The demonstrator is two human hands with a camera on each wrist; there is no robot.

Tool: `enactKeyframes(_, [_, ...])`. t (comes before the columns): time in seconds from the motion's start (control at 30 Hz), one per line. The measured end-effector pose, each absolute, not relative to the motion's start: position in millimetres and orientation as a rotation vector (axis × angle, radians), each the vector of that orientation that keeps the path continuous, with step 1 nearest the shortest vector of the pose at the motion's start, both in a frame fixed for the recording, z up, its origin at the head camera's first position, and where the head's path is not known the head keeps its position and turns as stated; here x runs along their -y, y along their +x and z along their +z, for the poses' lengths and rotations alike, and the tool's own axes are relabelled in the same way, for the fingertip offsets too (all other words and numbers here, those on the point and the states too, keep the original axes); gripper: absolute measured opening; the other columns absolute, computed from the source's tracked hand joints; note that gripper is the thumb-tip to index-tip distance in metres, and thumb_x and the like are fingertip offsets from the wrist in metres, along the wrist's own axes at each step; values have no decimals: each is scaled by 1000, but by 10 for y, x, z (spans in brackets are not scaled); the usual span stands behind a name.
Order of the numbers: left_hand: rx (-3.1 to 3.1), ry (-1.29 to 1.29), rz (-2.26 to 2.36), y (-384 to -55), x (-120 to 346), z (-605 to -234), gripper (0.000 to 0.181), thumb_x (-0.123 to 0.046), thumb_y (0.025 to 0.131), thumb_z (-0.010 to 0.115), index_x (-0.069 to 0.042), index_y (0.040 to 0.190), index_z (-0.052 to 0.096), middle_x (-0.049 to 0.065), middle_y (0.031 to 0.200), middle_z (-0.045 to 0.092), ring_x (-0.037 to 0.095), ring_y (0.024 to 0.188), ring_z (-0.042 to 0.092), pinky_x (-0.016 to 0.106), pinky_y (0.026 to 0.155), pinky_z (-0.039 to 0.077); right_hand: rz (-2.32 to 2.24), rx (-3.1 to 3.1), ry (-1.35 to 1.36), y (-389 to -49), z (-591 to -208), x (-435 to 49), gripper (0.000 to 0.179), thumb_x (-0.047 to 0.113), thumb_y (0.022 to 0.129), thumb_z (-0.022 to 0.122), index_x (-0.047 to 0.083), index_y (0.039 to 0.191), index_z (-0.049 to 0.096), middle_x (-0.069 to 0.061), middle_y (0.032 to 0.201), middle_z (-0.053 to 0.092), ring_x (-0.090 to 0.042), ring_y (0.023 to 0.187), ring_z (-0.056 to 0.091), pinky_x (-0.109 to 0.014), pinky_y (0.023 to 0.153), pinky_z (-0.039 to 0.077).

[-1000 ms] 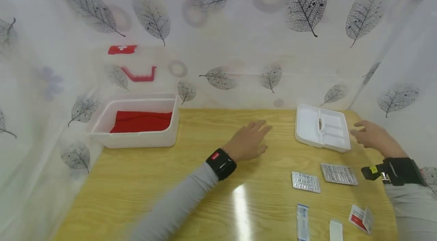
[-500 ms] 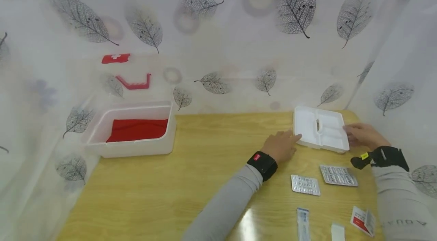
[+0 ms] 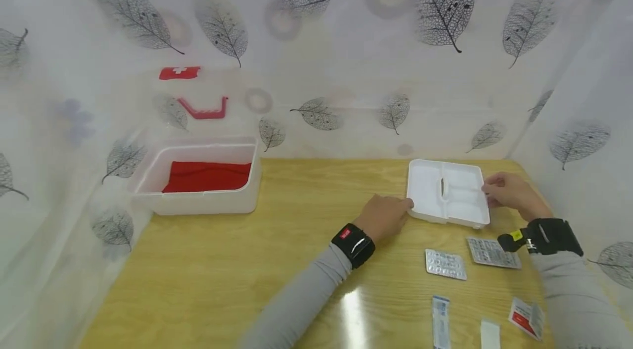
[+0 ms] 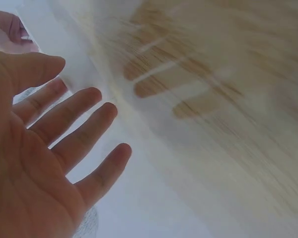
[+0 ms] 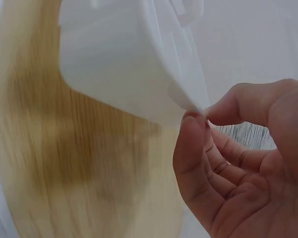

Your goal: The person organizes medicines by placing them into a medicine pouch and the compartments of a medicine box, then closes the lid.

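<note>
A white divided tray [image 3: 424,190] with a slotted handle ridge sits at the back right of the table. My right hand [image 3: 509,194] has its right side; in the right wrist view, thumb and forefinger pinch the rim of the tray [image 5: 114,59], which tilts in that view. At the tray's left front corner is my left hand [image 3: 383,218], its fingertips right at the edge. From the left wrist, that hand [image 4: 54,148] shows spread, nearly straight fingers, with a white edge of the tray [image 4: 64,42] behind the thumb.
Two silver blister packs [image 3: 445,264] [image 3: 493,253] lie in front of the tray. Nearer are a blue-white packet [image 3: 441,321], a pale strip [image 3: 490,334] and a folded red-white card [image 3: 525,317]. A translucent bin [image 3: 198,203] holding red cloth [image 3: 210,176] stands at the left.
My left hand has travelled right to the tray. My right hand has taken hold of its right rim, and the tray has shifted left and slightly nearer.
</note>
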State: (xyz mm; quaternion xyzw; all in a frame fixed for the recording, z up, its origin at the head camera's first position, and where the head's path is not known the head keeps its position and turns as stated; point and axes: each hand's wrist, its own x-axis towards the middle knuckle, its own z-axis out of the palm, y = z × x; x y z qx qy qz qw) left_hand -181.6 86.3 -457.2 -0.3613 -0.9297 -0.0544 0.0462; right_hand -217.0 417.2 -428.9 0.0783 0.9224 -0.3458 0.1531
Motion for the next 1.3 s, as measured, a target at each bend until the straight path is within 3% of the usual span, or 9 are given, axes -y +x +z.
enactKeyframes(0.13, [2775, -1150, -135, -1608, -460, -4551, 10, -22, 104, 55, -22, 106, 64, -11, 83, 67, 4, 67, 59, 27, 64, 49, -994, -2689, 92, -2058, -4169, -3750, 40, 19, 101, 53, -13, 124, 45, -30, 109, 59, -18, 77, 66, -38, 74, 59])
enactKeyframes(0.27, [2773, -1195, -163, -1335, -50, -4582, 11, -20, 104, 55, -21, 111, 63, -9, 93, 67, 7, 85, 65, 33, 77, 53, -1061, -2662, -32, -1854, -4093, -3347, 30, 13, 99, 56, -9, 116, 47, -24, 102, 62, -18, 73, 66, -37, 69, 59])
enactKeyframes(0.47, [2792, -1189, -81, -926, 402, -4487, 14, -24, 101, 61, -23, 113, 66, -7, 107, 69, 16, 112, 66, 38, 82, 56, -1090, -2613, -106, -1519, -4103, -2872, 24, 10, 97, 57, -6, 112, 47, -20, 98, 63, -19, 70, 66, -37, 65, 59])
enactKeyframes(0.53, [2809, -1187, -18, -796, 524, -4444, 12, -25, 100, 62, -25, 111, 67, -8, 108, 70, 15, 114, 65, 36, 83, 55, -1112, -2602, -124, -1413, -4138, -2731, 22, 8, 96, 58, -6, 110, 47, -19, 96, 64, -19, 67, 66, -37, 62, 59])
enactKeyframes(0.87, [2911, -1143, -113, -352, 1001, -4328, 1, -25, 96, 67, -24, 96, 67, -10, 87, 63, 9, 82, 59, 30, 70, 48, -1215, -2510, -228, -1070, -4394, -2206, 21, 3, 91, 59, -3, 108, 48, -12, 91, 64, -19, 62, 65, -31, 55, 55])
enactKeyframes(0.97, [2981, -1176, -242, -388, 1083, -4256, 5, -24, 96, 66, -23, 94, 70, -11, 84, 61, 7, 75, 55, 27, 65, 46, -1239, -2492, -256, -1056, -4434, -2120, 21, 4, 91, 59, -2, 108, 48, -10, 87, 65, -19, 60, 64, -31, 53, 53])
enactKeyframes(1.1, [3188, -1141, -584, -508, 1208, -4112, 13, -24, 96, 66, -19, 106, 73, -8, 90, 61, 3, 74, 53, 24, 66, 47, -1225, -2430, -318, -1054, -4431, -2053, 21, 6, 95, 57, -4, 110, 46, -9, 79, 65, -21, 56, 63, -32, 51, 51])
enactKeyframes(1.2, [3355, -915, -850, -668, 1281, -4012, 23, -28, 97, 66, -11, 112, 67, -3, 91, 58, 8, 72, 52, 27, 64, 46, -1192, -2384, -334, -1055, -4376, -2062, 28, 17, 102, 57, -4, 116, 43, -9, 72, 64, -23, 52, 63, -31, 51, 49])
enactKeyframes(1.3, [3444, -676, -926, -902, 1307, -4006, 29, -36, 98, 65, -8, 107, 61, 0, 83, 57, 14, 69, 52, 31, 61, 44, -1081, -2412, -314, -1045, -4284, -2146, 38, 29, 103, 59, -2, 120, 44, -7, 67, 60, -21, 51, 58, -29, 50, 44])
